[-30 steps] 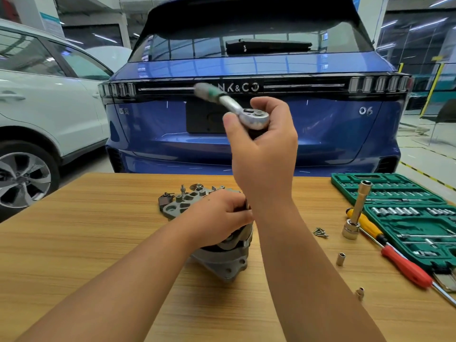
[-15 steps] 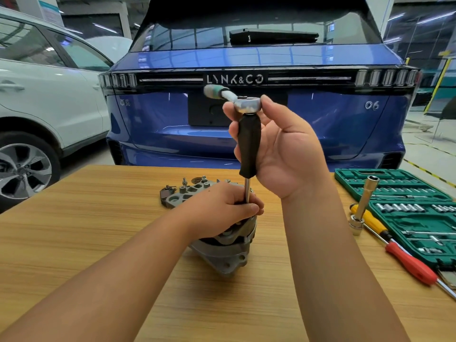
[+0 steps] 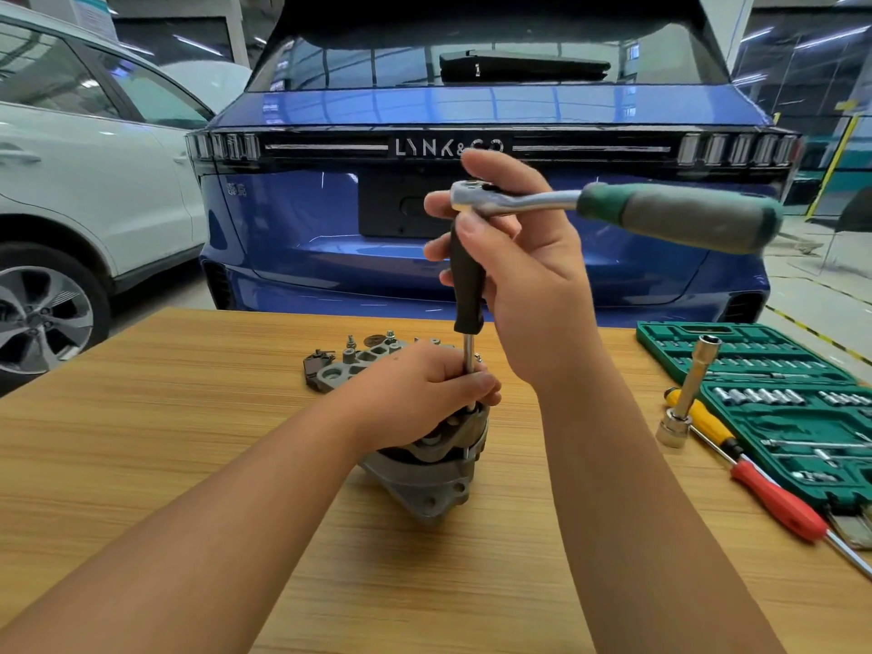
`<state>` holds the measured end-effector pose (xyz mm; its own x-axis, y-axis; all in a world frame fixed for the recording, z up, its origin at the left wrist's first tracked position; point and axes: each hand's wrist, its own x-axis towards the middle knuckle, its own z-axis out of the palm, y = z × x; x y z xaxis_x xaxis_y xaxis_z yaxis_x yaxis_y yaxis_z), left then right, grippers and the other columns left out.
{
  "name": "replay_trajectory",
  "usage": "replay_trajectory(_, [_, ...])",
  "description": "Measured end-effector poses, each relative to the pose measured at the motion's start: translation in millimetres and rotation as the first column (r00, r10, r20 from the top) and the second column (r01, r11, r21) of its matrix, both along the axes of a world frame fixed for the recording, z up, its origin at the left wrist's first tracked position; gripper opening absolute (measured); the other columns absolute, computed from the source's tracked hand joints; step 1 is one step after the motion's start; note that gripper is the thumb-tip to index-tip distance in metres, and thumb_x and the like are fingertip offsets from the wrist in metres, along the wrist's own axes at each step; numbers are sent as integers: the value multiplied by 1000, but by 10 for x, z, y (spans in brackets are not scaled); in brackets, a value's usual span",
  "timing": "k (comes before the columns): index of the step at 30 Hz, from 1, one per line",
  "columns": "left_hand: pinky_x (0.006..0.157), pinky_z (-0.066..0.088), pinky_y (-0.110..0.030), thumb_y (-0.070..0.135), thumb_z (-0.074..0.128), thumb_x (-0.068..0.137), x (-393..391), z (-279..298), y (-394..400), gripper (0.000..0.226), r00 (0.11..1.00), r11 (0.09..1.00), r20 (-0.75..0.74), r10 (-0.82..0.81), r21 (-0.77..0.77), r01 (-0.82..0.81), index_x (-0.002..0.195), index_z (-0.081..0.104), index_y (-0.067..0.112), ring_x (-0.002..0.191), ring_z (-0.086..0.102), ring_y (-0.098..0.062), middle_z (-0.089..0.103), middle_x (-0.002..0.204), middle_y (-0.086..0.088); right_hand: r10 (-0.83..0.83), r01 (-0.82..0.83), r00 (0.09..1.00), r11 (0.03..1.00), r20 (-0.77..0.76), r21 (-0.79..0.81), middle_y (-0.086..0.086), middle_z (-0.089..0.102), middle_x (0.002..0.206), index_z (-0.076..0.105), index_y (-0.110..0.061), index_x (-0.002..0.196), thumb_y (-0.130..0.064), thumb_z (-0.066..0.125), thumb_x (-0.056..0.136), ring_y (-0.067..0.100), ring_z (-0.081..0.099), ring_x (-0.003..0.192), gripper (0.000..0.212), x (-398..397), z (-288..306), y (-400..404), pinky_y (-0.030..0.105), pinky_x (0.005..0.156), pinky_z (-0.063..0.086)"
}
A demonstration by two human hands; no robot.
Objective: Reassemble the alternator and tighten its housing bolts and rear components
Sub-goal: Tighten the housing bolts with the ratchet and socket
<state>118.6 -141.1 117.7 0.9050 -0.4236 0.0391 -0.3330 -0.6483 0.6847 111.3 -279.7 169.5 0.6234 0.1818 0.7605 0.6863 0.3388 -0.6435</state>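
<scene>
1. Behind everything, a blue car fills the upper middle of the frame, tail toward the camera, with a white car at the upper left.
2. Next, a wooden table spans the whole lower half.
3. On its right edge lies an open green socket case with rows of sockets in it.
4. Near the centre of the table stands the alternator, its grey housing tilted toward the lower right.
5. Up at centre right, the ratchet lies roughly level, its green-and-grey handle pointing to the right and its metal head sitting on top of a black-handled driver that stands upright, its thin shaft running down into the top of the alternator.
6. The right hand has its fingers and thumb curled around the ratchet head and the top of the driver handle.
7. The left hand rests on top of the alternator, fingers curled around the base of the driver shaft, pinching it where it meets the housing.
8. Just behind the alternator sits a grey rear plate with studs sticking up.
9. Beside the case lie a red-handled screwdriver and a yellow-handled screwdriver; a long metal socket leans upright over the yellow one.
</scene>
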Motion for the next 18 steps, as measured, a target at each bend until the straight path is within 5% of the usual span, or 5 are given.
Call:
replay_trajectory(4, [79, 37, -14, 52, 48, 102, 8, -13, -11, 25, 1000, 1000, 14, -4, 5, 4, 102, 71, 43, 93, 54, 27, 67, 97, 42, 421, -404, 891, 906, -171, 125, 14, 65, 116, 55, -26, 133, -35, 36, 97, 28, 57, 87, 42, 47, -36, -116, 41, 76, 44])
replay_trajectory(7, [78, 37, -14, 51, 49, 102, 8, -23, -13, 24, 1000, 1000, 19, -9, 10, 9, 102, 71, 44, 90, 55, 27, 66, 95, 43, 511, -487, 828, 860, -230, 155, 12, 67, 113, 56, -24, 133, -66, 36, 93, 26, 57, 85, 62, 92, -53, -136, 40, 76, 43])
replay_trajectory(10, [80, 40, -16, 51, 49, 103, -1, -22, -4, 24, 999, 1000, 37, -14, 12, 13, 99, 71, 45, 93, 58, 23, 68, 96, 40, 515, -498, 819, 857, -251, 133, 8, 69, 109, 54, -20, 133, -71, 47, 82, 21, 61, 84, 72, 106, -69, -127, 35, 75, 47])
replay_trajectory(15, [79, 41, -16, 50, 48, 103, -26, 3, -14, 22, 998, 999, 54, -26, 26, 24, 99, 69, 46, 92, 58, 22, 68, 97, 40, 310, -218, 860, 941, -405, 257, 4, 68, 90, 47, -13, 135, -52, 50, 96, 18, 63, 71, 56, 61, 46, 0, 29, 62, 50])
replay_trajectory(18, [73, 41, -17, 48, 49, 103, -46, 19, -37, 20, 998, 999, 59, -29, 45, 26, 94, 66, 47, 83, 57, 24, 64, 85, 44, -37, 95, 956, 977, -291, 190, -2, 68, 88, 49, -16, 127, -35, 70, 89, 11, 63, 74, 47, -21, 39, 64, 24, 66, 53])
